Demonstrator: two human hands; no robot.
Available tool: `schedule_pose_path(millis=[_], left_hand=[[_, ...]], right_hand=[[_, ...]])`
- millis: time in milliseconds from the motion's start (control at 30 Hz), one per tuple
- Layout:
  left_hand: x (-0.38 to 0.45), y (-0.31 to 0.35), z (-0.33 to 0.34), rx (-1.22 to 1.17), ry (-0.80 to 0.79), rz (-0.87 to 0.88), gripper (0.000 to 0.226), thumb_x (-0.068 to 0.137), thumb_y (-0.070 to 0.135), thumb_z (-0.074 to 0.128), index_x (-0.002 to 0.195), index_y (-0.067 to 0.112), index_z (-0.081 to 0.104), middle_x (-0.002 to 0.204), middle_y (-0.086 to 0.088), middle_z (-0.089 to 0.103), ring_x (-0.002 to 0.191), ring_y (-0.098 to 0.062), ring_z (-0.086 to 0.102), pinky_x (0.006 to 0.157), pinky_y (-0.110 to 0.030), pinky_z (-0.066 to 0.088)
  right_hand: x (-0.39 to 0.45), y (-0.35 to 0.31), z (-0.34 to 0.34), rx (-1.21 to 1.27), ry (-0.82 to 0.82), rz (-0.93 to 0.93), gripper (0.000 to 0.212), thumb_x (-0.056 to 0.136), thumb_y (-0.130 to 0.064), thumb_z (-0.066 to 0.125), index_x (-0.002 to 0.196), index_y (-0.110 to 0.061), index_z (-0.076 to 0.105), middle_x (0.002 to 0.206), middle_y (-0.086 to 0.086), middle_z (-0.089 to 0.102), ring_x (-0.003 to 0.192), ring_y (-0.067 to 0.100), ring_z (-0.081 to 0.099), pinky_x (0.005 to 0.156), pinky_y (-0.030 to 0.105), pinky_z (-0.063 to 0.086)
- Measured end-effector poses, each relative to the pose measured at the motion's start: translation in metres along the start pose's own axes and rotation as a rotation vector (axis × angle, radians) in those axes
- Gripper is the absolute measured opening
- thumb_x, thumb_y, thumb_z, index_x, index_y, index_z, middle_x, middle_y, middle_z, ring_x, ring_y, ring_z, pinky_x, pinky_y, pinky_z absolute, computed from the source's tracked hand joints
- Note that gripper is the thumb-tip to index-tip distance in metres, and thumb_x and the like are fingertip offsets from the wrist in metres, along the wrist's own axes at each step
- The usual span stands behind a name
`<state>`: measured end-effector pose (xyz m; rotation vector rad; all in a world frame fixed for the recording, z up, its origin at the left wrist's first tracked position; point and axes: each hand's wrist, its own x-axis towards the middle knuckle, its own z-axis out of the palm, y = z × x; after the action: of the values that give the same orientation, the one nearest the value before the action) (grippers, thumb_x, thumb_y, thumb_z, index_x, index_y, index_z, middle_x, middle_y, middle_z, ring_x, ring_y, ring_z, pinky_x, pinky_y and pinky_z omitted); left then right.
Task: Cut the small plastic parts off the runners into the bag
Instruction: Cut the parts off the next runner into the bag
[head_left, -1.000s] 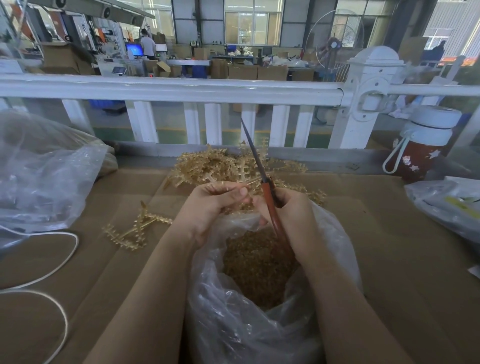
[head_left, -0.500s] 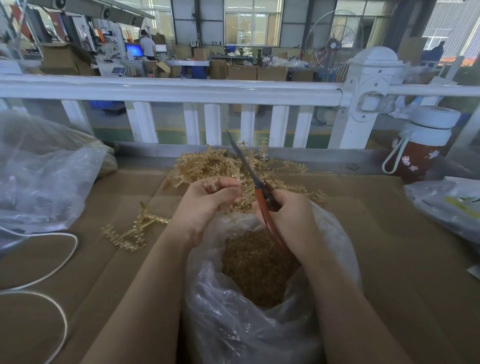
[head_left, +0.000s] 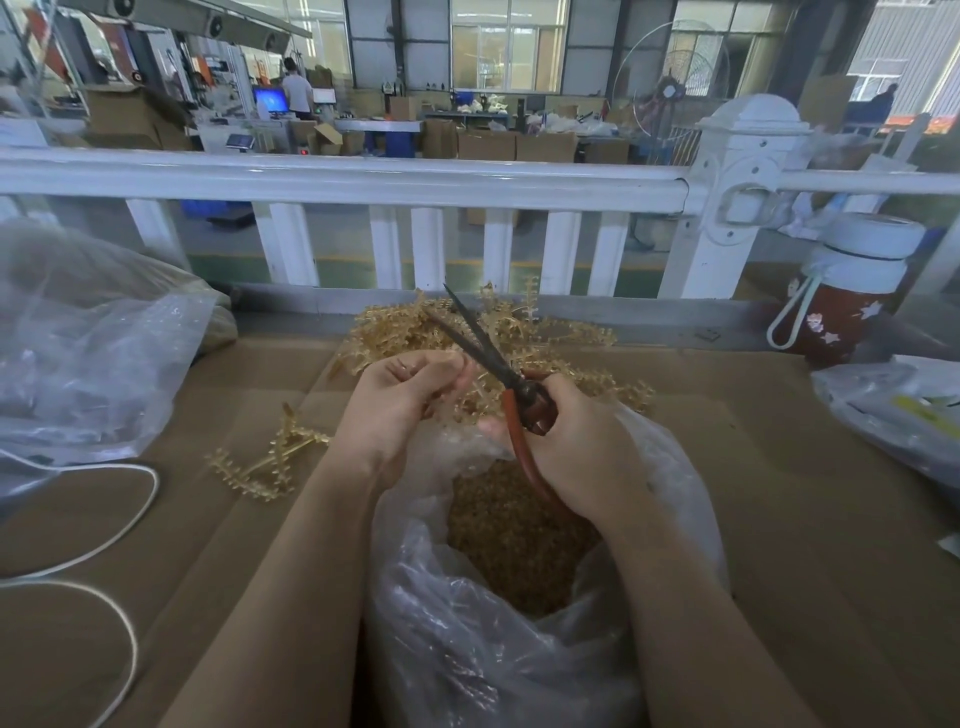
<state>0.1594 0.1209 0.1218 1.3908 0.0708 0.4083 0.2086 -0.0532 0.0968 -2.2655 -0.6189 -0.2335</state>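
Bag (head_left: 498, 649): lower centre of the frame, mouth open, clear thin film, part-filled with cut gold parts (head_left: 514, 540); soft and slippery, likely to slump.
Right hand (head_left: 582, 447): clenched round the red handles of the scissors (head_left: 498, 374), blades parted, above the bag mouth.
Left hand (head_left: 400, 400): fingers curled, pinching a thin gold runner (head_left: 467, 400) up to the blades.
Runner handling: probably light, stiff, brittle; best held by the bare spine, close to the cut.
Pile of runners (head_left: 519, 332): centre, beyond the hands, uncut.
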Motion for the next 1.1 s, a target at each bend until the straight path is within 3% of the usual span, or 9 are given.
schedule_pose_path(millis=[133,267,433,533,633,700,800,933,1100], left_hand=[[0.0005,-0.0001,0.0004,-0.02,-0.032,0.049,0.036,0.087,0.02,0.063,0.051,0.022,0.067,0.052,0.008,0.054,0.063,-0.014,0.043,0.071,-0.026,0.038],[0.0,-0.001,0.0024,-0.038,-0.028,0.062,0.049,0.096,0.005,0.054,0.054,0.022,0.071,0.052,0.009,0.056,0.059,-0.007,0.046,0.078,-0.025,0.039],[0.0008,-0.0032,0.0043,-0.104,0.028,0.038,0.042,0.096,0.006,0.055,0.061,0.018,0.075,0.057,0.002,0.054,0.066,-0.019,0.043,0.077,-0.03,0.039],[0.0003,-0.0035,0.006,-0.105,0.034,0.037,0.038,0.093,0.009,0.058,0.062,0.019,0.076,0.056,0.001,0.055,0.061,-0.015,0.04,0.068,-0.026,0.036],[-0.0008,-0.0026,0.0064,-0.136,0.014,0.039,0.023,0.082,0.018,0.064,0.062,0.018,0.074,0.055,0.001,0.056,0.059,-0.014,0.043,0.068,-0.024,0.04],[-0.001,-0.0026,0.0058,-0.16,0.006,0.042,0.012,0.078,0.018,0.065,0.074,0.012,0.074,0.056,-0.001,0.056,0.058,-0.013,0.045,0.066,-0.022,0.042],[-0.0006,-0.0039,0.0052,-0.161,0.004,0.053,0.016,0.079,0.016,0.064,0.086,0.002,0.069,0.061,-0.005,0.056,0.058,-0.014,0.044,0.07,-0.029,0.04],[-0.0019,-0.0026,0.0059,-0.163,-0.014,0.055,0.013,0.081,0.018,0.064,0.073,0.01,0.07,0.063,-0.007,0.055,0.062,-0.018,0.04,0.072,-0.035,0.039],[-0.0013,-0.0029,0.0052,-0.113,-0.046,0.061,0.015,0.086,0.022,0.061,0.075,0.014,0.068,0.065,-0.005,0.058,0.058,-0.01,0.049,0.067,-0.02,0.046]], right_hand=[[0.0001,0.0011,0.0005,-0.07,-0.018,-0.007,0.065,0.067,-0.091,0.054,0.105,-0.039,0.052,0.092,-0.025,0.058,0.084,-0.002,0.057,0.064,0.021,0.045],[-0.0024,0.0002,-0.0004,-0.119,0.025,-0.025,0.065,0.067,-0.09,0.055,0.101,-0.035,0.051,0.093,-0.025,0.054,0.087,0.003,0.055,0.066,0.024,0.043],[-0.0026,-0.0013,-0.0022,-0.176,0.051,-0.05,0.062,0.07,-0.084,0.061,0.104,-0.032,0.054,0.094,-0.023,0.056,0.082,0.002,0.052,0.058,0.013,0.033],[-0.0025,-0.003,-0.0041,-0.196,0.063,-0.049,0.059,0.071,-0.085,0.059,0.098,-0.034,0.051,0.09,-0.023,0.054,0.078,0.002,0.05,0.056,0.01,0.028],[-0.0026,-0.0042,-0.0047,-0.216,0.085,-0.054,0.055,0.071,-0.085,0.058,0.092,-0.035,0.048,0.084,-0.024,0.052,0.072,-0.001,0.048,0.055,0.009,0.028],[-0.0032,-0.0051,-0.0048,-0.214,0.107,-0.055,0.053,0.072,-0.084,0.058,0.085,-0.035,0.045,0.073,-0.027,0.045,0.064,-0.006,0.043,0.053,0.011,0.027],[-0.004,-0.0053,-0.0045,-0.232,0.163,-0.066,0.052,0.072,-0.084,0.056,0.083,-0.034,0.047,0.066,-0.028,0.039,0.058,-0.011,0.037,0.051,0.011,0.025],[-0.005,-0.0044,-0.0027,-0.255,0.248,-0.087,0.059,0.072,-0.086,0.049,0.083,-0.028,0.06,0.063,-0.02,0.048,0.054,0.0,0.041,0.048,0.01,0.025],[-0.0056,-0.0055,-0.0016,-0.225,0.291,-0.104,0.062,0.072,-0.087,0.047,0.079,-0.027,0.062,0.063,-0.021,0.05,0.05,-0.002,0.039,0.049,0.008,0.025]])
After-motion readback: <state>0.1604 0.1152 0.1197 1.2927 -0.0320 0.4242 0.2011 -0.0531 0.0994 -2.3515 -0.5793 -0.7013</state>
